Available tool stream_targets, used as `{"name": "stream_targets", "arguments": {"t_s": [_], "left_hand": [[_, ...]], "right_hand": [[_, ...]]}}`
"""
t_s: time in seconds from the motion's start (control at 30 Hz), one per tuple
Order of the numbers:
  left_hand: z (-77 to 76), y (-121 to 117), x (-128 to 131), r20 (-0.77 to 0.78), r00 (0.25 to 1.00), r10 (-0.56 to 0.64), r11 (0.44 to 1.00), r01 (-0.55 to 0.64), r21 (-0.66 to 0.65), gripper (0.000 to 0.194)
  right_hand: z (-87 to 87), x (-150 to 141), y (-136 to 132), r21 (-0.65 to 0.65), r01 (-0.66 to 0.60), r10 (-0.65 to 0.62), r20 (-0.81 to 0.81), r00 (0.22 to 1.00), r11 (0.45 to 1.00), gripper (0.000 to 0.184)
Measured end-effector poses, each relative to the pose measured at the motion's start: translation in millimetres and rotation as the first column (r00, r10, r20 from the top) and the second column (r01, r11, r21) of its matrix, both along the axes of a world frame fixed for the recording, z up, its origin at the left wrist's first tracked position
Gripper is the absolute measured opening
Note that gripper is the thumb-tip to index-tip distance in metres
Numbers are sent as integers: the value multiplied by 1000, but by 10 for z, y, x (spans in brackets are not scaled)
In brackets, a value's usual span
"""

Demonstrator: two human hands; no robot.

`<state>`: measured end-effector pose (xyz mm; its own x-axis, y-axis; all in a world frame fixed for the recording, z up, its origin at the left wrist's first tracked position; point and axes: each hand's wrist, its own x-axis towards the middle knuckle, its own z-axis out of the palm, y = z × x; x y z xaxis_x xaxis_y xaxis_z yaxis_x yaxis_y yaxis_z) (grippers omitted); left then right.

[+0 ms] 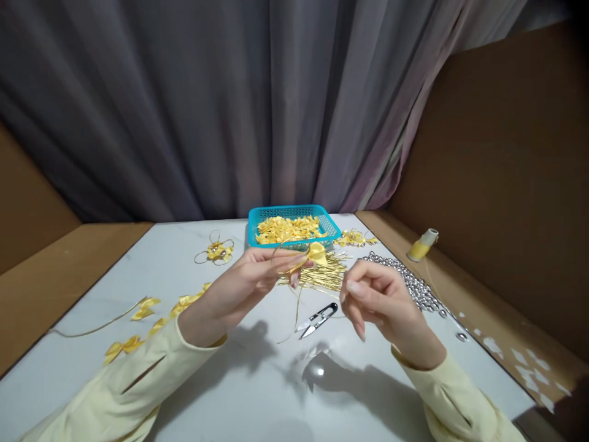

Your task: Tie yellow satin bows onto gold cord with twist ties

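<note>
My left hand pinches a yellow ribbon bow between thumb and fingertips, raised above the table in front of the basket. A thin gold stem loops by those fingers. To the right, my right hand is held in the air with thumb and index finger pressed together. Whatever lies in that pinch, perhaps thread, is too fine to make out. Between and below the hands lie thread snips with a black handle, blades toward the lower left. Behind the hands is a bundle of gold wire stems, partly hidden by my left hand.
A turquoise basket holds many yellow ribbon pieces. Silver rings are heaped at right, beside a yellow thread spool. Loose yellow bows lie at left, a looped flower cluster farther back. Cardboard walls flank the table; a grey curtain hangs behind.
</note>
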<state>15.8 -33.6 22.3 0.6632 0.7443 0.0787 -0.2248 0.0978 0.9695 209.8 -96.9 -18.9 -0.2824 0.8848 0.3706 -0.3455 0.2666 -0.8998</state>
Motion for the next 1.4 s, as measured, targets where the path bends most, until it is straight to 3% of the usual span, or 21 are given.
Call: {"name": "stream_targets", "arguments": {"t_s": [0.17, 0.27, 0.4, 0.57, 0.77, 1.1, 1.27, 1.4], "left_hand": [[-40, -5, 69, -114, 989, -91, 996, 92, 5, 26], [-39, -22, 98, -142, 979, -144, 989, 145, -9, 31], [-31, -36, 122, -153, 976, -155, 987, 161, 30, 31], [-30, -49, 139, -161, 977, -137, 984, 153, 91, 29], [-21, -77, 127, -176, 978, -110, 988, 126, 86, 27], [-32, -46, 145, -193, 977, -92, 986, 117, 122, 28], [-217, 103, 142, -211, 977, -1, 983, 39, 177, 25], [-445, 245, 130, -285, 955, 82, 978, -22, 208, 24]], "right_hand": [[79, -17, -155, 253, 319, -367, 170, 915, 913, 9], [66, -25, -175, 387, 360, -475, 263, 840, 849, 11], [27, -17, -145, 474, 363, -533, 295, 793, 802, 11], [-1, -10, -108, 499, 370, -547, 269, 793, 783, 11], [-5, -2, -87, 492, 355, -512, 229, 828, 795, 11], [-27, -14, -98, 426, 370, -508, 279, 815, 826, 13], [-171, -16, 83, 424, 369, -527, 359, 771, 827, 14], [-331, -5, 255, 337, 308, -443, 471, 763, 889, 19]]}}
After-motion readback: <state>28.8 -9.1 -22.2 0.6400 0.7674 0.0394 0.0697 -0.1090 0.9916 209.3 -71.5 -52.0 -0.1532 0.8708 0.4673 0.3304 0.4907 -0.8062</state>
